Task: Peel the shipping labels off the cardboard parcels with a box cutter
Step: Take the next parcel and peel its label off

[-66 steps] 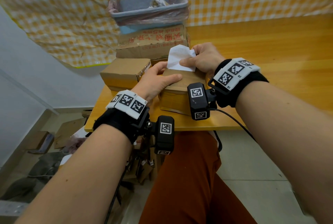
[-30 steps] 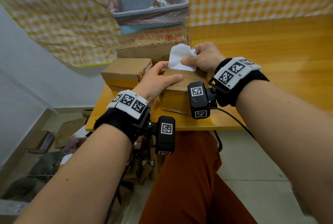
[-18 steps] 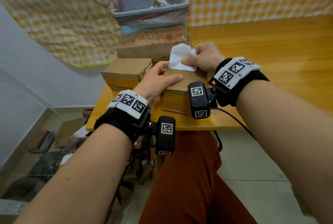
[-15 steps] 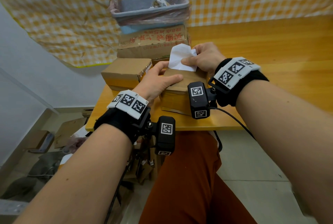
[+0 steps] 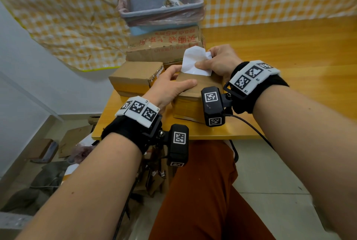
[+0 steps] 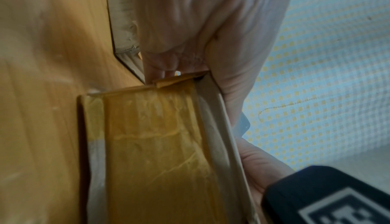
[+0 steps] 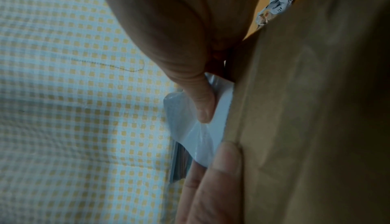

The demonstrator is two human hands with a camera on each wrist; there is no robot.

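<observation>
A small cardboard parcel (image 5: pixel 193 94) lies at the table's near edge. My left hand (image 5: pixel 181 77) grips its left end, thumb across the top and fingers down the far side; the left wrist view shows the parcel's yellow-taped side (image 6: pixel 156 144). My right hand (image 5: pixel 206 62) pinches a white shipping label (image 5: pixel 193 60), which stands partly lifted off the parcel's far end. In the right wrist view the thumb (image 7: pixel 202 104) presses on the label (image 7: pixel 196 127) beside the parcel (image 7: pixel 306 110). No box cutter shows in any view.
A second small parcel (image 5: pixel 135 77) sits just left. Behind stands a larger box with red print (image 5: pixel 164 46) and a blue bin with a pink liner (image 5: pixel 162 9). The wooden table (image 5: pixel 289 46) stretches right. Cardboard scraps (image 5: pixel 73 139) lie on the floor at left.
</observation>
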